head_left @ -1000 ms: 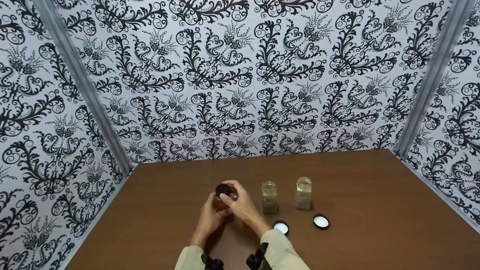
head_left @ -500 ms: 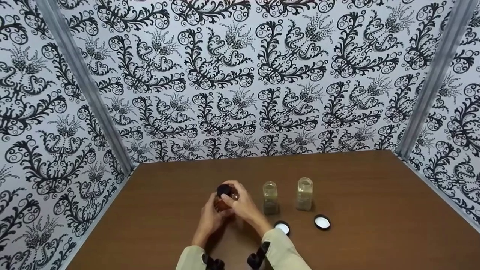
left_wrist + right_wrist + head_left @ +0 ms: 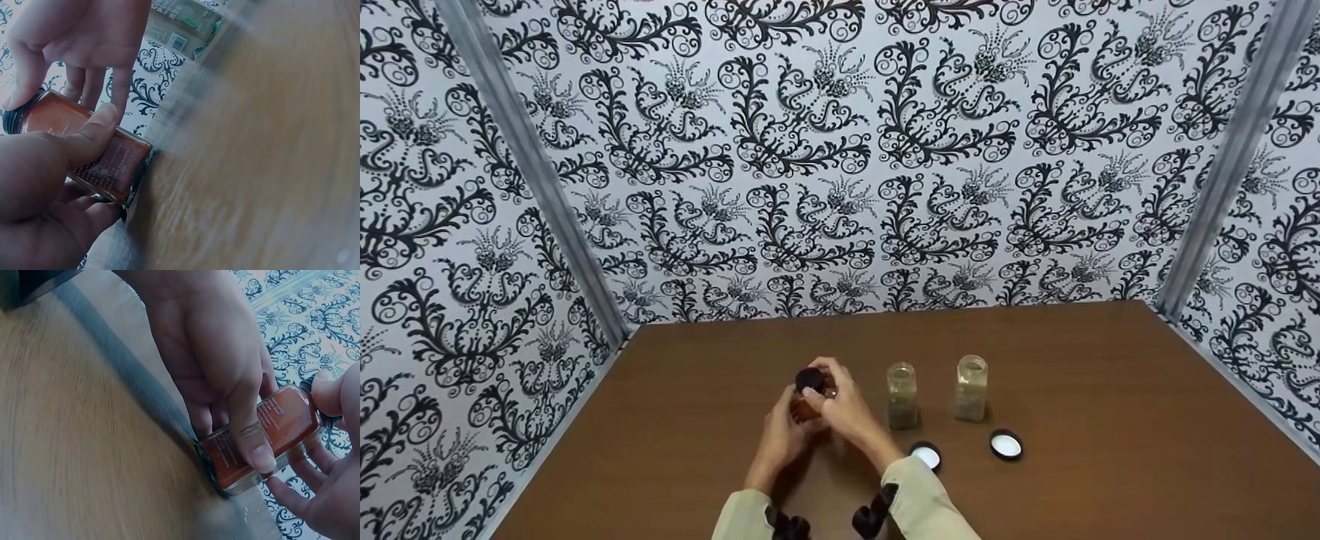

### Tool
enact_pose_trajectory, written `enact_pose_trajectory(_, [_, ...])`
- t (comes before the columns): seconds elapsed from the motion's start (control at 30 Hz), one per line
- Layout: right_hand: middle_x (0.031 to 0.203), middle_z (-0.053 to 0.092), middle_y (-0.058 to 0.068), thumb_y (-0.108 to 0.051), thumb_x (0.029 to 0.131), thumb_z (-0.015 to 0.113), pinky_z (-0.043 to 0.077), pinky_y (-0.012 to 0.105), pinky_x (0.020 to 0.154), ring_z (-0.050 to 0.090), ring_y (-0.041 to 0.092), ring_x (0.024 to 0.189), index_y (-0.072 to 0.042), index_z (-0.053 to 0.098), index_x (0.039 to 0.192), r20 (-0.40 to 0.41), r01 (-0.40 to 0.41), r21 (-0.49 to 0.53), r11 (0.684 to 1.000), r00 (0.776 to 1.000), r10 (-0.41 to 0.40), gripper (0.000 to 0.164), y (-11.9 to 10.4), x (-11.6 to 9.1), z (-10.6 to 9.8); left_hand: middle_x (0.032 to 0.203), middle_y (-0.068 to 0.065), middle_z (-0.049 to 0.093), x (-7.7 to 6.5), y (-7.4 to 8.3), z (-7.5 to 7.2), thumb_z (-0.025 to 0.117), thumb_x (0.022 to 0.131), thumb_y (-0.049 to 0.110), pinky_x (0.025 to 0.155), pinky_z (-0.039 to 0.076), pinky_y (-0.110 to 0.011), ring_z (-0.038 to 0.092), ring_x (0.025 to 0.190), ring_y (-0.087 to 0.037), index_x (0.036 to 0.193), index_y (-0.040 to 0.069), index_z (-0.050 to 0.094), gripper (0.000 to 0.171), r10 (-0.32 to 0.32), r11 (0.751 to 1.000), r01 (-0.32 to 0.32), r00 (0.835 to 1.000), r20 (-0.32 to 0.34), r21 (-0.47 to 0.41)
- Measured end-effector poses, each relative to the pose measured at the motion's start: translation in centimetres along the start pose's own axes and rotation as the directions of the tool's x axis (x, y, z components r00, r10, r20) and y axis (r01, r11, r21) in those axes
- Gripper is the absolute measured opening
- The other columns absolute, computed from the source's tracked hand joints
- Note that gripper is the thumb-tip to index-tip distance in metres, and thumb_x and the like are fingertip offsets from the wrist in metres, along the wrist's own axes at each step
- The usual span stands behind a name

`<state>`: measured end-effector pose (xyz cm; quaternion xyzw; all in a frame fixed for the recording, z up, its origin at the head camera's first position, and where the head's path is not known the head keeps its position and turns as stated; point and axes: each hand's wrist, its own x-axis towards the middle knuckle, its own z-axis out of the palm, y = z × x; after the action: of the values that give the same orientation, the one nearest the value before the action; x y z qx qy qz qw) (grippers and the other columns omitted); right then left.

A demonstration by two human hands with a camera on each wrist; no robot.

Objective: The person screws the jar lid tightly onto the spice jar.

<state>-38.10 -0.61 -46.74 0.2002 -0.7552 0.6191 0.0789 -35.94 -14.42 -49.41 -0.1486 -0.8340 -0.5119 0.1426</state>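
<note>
A squared glass spice jar (image 3: 125, 163) of orange-red powder is held just left of the table's middle. My left hand (image 3: 781, 441) grips its body, thumb across the printed face in both wrist views. At the top, my right hand (image 3: 849, 411) holds the black screw cap (image 3: 809, 380), with the thumb pressed to it. The cap sits on the jar's neck. Both wrist views show the jar's base at the tabletop. Two uncapped glass jars of greenish-brown contents, a nearer jar (image 3: 902, 401) and a farther jar (image 3: 971, 394), stand upright right of my hands.
Two black lids with white linings, the left lid (image 3: 927, 455) and the right lid (image 3: 1006, 445), lie lining-up in front of the uncapped jars. Patterned wall panels (image 3: 825, 187) enclose the brown tabletop (image 3: 1080, 375) at the back and sides.
My right hand's fingers shift slightly around the cap, while both hands keep the jar in nearly the same place. The uncapped jars and loose lids stay put.
</note>
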Motion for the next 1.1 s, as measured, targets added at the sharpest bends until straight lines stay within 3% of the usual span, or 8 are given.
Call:
enact_pose_trajectory(0.2, [0.117, 0.058, 0.016, -0.006, 0.087, 0.068, 0.046, 0.046, 0.096, 0.057, 0.027, 0.108, -0.012, 0.057, 0.12, -0.059, 0.001, -0.077, 0.997, 0.998, -0.006, 0.035, -0.2, 0.1, 0.6, 0.115, -0.019, 0.069, 0.2, -0.1, 0.1, 0.077, 0.087, 0.01, 0.084, 0.054, -0.03, 0.066, 0.101, -0.027, 0.137, 0.001, 0.052, 0.056, -0.01, 0.999, 0.01, 1.0, 0.005, 0.043])
enact_pose_trajectory(0.57, [0.118, 0.058, 0.016, -0.008, 0.087, 0.069, 0.047, 0.048, 0.097, 0.057, 0.027, 0.109, -0.011, 0.056, 0.121, -0.105, -0.019, -0.082, 0.996, 0.994, 0.011, 0.036, -0.2, -0.1, 1.2, 0.115, -0.021, 0.069, 0.2, -0.1, 0.0, 0.078, 0.085, 0.009, 0.084, 0.054, -0.033, 0.065, 0.1, -0.027, 0.136, 0.0, 0.052, 0.058, -0.015, 0.995, 0.016, 1.0, -0.014, 0.095])
enact_pose_trajectory(0.73, [0.118, 0.058, 0.015, -0.011, 0.089, 0.07, 0.047, 0.05, 0.098, 0.057, 0.028, 0.111, -0.013, 0.057, 0.121, -0.094, -0.033, -0.082, 0.996, 0.995, 0.025, 0.035, -0.4, -0.2, 0.7, 0.121, -0.021, 0.068, 0.4, 0.0, 0.1, 0.079, 0.085, 0.013, 0.089, 0.054, -0.036, 0.066, 0.109, -0.031, 0.134, 0.001, 0.053, 0.056, -0.038, 0.998, 0.038, 0.999, 0.007, 0.054])
enact_pose_trajectory(0.93, [0.121, 0.059, 0.016, -0.012, 0.089, 0.071, 0.047, 0.052, 0.1, 0.057, 0.03, 0.115, -0.012, 0.057, 0.125, -0.071, -0.042, -0.064, 0.997, 0.997, 0.038, 0.038, -0.7, -0.4, 0.3, 0.117, -0.021, 0.068, 0.4, 0.0, 0.2, 0.081, 0.083, 0.01, 0.086, 0.054, -0.031, 0.066, 0.105, -0.029, 0.132, -0.002, 0.051, 0.058, -0.07, 0.997, 0.071, 0.997, 0.01, -0.015])
enact_pose_trajectory(1.1, [0.123, 0.057, 0.02, -0.015, 0.087, 0.074, 0.044, 0.058, 0.101, 0.056, 0.036, 0.116, -0.011, 0.055, 0.132, -0.075, -0.008, -0.094, 0.996, 0.997, 0.001, 0.049, -1.2, -0.5, -0.2, 0.125, -0.027, 0.064, 0.4, 0.1, -0.2, 0.081, 0.082, 0.008, 0.094, 0.054, -0.042, 0.066, 0.111, -0.036, 0.139, -0.003, 0.043, 0.069, -0.083, 0.994, 0.084, 0.996, 0.028, -0.062])
